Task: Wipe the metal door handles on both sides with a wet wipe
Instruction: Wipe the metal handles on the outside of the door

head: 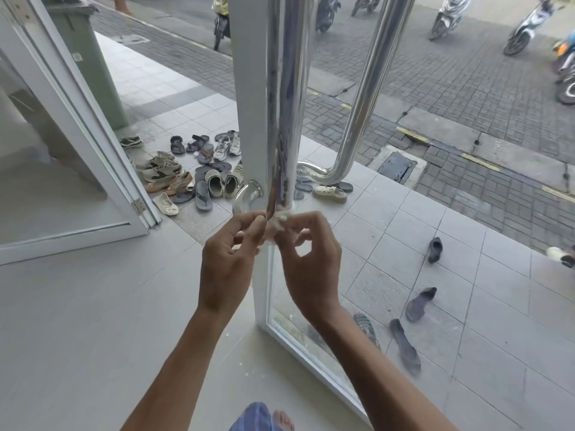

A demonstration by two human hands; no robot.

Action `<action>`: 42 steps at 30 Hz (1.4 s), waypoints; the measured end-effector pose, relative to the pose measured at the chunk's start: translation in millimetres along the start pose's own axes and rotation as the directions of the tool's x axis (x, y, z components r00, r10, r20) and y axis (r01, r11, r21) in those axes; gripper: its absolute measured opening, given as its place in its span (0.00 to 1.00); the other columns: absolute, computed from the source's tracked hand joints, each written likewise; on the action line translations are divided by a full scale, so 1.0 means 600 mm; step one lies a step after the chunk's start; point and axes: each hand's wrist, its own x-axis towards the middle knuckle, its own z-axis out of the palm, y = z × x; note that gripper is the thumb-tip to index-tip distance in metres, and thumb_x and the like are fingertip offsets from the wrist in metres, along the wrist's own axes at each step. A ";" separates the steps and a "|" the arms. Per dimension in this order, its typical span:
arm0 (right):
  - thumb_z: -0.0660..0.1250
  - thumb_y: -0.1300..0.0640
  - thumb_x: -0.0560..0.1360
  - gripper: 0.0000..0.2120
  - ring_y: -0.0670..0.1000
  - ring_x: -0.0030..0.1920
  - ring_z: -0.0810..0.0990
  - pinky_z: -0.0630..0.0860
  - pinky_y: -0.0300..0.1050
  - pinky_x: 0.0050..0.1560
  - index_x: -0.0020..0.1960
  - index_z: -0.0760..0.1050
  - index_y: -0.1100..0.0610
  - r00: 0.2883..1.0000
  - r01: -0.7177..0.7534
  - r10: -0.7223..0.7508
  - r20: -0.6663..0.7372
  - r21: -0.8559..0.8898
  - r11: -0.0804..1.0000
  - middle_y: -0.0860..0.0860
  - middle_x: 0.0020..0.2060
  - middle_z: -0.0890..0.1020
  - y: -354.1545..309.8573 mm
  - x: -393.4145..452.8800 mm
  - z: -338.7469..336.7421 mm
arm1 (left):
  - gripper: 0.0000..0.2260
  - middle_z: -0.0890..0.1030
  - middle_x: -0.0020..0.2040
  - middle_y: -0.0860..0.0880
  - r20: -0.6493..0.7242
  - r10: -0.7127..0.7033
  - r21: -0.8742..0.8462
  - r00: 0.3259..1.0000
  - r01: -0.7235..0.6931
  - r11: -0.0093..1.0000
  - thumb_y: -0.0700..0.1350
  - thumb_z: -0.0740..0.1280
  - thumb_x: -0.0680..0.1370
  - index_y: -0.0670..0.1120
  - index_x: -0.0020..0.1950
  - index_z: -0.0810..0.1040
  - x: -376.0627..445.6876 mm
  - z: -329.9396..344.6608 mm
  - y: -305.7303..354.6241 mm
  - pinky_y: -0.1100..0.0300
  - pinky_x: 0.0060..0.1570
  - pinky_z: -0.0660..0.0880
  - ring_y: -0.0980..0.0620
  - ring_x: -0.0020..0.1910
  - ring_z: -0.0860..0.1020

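Step in hand, by judgement: working the bottom end of the near door handle (284,98), just above its lower bend.

Wet wipe (278,219): small, crumpled, off-white wad, pressed against the handle's foot at the edge of the door frame (250,98).

Left hand (228,259): fingers (253,220) curled, tips pinching at the wipe's left side. Right hand (306,262): fingers curled in, thumb and forefinger rounding toward the wipe; pinch looks likely, exact contact partly hidden behind the handle.

Near handle: polished tubular steel, mirror-bright, streaked and smeared along its length, curving at the base into a round flange. Far handle (367,88): same tube, seen through the glass on the outer side, J-bend at the bottom, cleaner-looking.

Door frame white, painted, smooth. Floor (77,321) pale, matte. Scattered shoes (199,169) outside on tile.

Next move, by judgement: wrap wipe round the tube and draw upward along the streaks; outer handle still to reach round for.
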 end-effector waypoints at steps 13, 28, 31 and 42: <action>0.71 0.61 0.76 0.10 0.51 0.41 0.77 0.76 0.47 0.41 0.51 0.72 0.51 1.000 -0.001 0.001 0.016 0.016 1.000 0.45 0.41 0.77 0.003 0.014 0.003 | 0.08 0.86 0.43 0.54 -0.113 0.076 0.047 0.991 -0.071 0.996 0.53 0.64 0.81 0.58 0.50 0.83 0.005 0.009 0.020 0.51 0.47 0.83 0.52 0.44 0.84; 0.56 0.51 0.84 0.17 0.55 0.51 0.78 0.74 0.51 0.49 0.56 0.78 0.60 0.972 -0.145 0.128 0.199 0.073 0.987 0.52 0.48 0.83 0.006 0.029 -0.014 | 0.06 0.86 0.44 0.59 -0.142 0.118 -0.047 0.983 -0.126 0.991 0.51 0.65 0.81 0.56 0.51 0.82 0.010 0.026 0.057 0.67 0.39 0.79 0.59 0.42 0.83; 0.54 0.53 0.85 0.16 0.54 0.54 0.79 0.75 0.50 0.53 0.60 0.79 0.58 0.979 -0.092 0.066 0.192 0.135 0.987 0.49 0.51 0.83 -0.013 0.053 -0.011 | 0.06 0.86 0.44 0.58 -0.141 0.118 -0.059 0.983 -0.128 0.990 0.53 0.66 0.80 0.56 0.51 0.82 0.013 0.026 0.063 0.65 0.38 0.79 0.57 0.42 0.83; 0.46 0.45 0.86 0.28 0.46 0.50 0.85 0.77 0.42 0.54 0.47 0.84 0.45 0.831 -0.502 0.354 0.429 0.306 0.809 0.47 0.46 0.87 -0.021 0.085 -0.002 | 0.08 0.85 0.49 0.53 -0.091 0.090 -0.094 0.992 -0.099 0.991 0.56 0.66 0.79 0.56 0.55 0.79 0.020 0.013 0.059 0.66 0.39 0.78 0.55 0.46 0.84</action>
